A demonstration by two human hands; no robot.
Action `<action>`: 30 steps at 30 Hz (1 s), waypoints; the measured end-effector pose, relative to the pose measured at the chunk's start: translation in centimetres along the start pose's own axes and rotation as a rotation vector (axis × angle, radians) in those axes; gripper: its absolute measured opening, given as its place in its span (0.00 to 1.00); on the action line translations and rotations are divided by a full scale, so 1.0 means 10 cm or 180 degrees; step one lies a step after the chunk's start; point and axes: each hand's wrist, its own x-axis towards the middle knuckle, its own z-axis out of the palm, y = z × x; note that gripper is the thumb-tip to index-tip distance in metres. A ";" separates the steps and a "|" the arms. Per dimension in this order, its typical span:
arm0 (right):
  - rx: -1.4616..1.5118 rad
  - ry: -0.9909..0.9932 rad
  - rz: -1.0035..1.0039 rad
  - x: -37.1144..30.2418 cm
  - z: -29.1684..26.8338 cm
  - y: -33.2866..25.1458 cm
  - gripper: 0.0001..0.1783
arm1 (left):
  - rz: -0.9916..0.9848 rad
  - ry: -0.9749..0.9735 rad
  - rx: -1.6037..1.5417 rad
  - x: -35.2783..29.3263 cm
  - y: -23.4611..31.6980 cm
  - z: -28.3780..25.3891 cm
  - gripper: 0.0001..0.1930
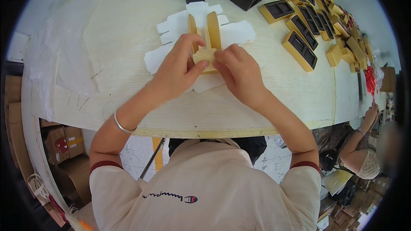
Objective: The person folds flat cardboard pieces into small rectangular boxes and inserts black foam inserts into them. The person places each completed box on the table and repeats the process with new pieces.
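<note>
Left fingers grip and right fingers touch a part-folded gold carton over white blanks.

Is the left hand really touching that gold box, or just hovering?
Touching: the head view shows the left hand with its thumb against the front of the gold box.
</note>
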 end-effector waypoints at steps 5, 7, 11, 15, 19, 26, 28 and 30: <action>-0.1151 0.0095 -0.1144 -0.06 0.00 0.01 0.12 | 0.1044 0.0382 0.1524 -0.11 -0.07 0.10 0.06; -0.1081 -0.0160 -0.1029 -0.06 0.01 0.01 0.10 | 0.1446 0.0443 0.2124 -0.14 -0.11 0.14 0.07; -0.0788 -0.0916 -0.0623 0.02 0.03 0.03 0.08 | 0.0867 0.0121 0.1852 -0.11 -0.07 0.13 0.07; -0.0482 -0.1434 -0.0335 0.13 -0.04 0.01 0.06 | 0.0270 -0.0362 0.1326 0.00 0.01 -0.01 0.06; -0.0035 -0.0871 -0.0846 0.20 -0.21 0.16 0.09 | 0.0327 -0.0800 0.1255 0.01 0.04 -0.20 0.05; -0.1342 -0.0542 -0.1191 0.37 -0.55 0.42 0.05 | 0.1648 0.0144 0.3110 0.05 0.35 -0.61 0.22; -0.1655 -0.0617 -0.1084 0.27 -0.53 0.22 0.01 | 0.1667 0.0639 0.3473 0.00 0.45 -0.53 0.26; -0.1304 -0.0554 -0.0932 0.15 -0.39 0.02 0.04 | 0.1412 0.0499 0.3458 -0.12 0.49 -0.32 0.30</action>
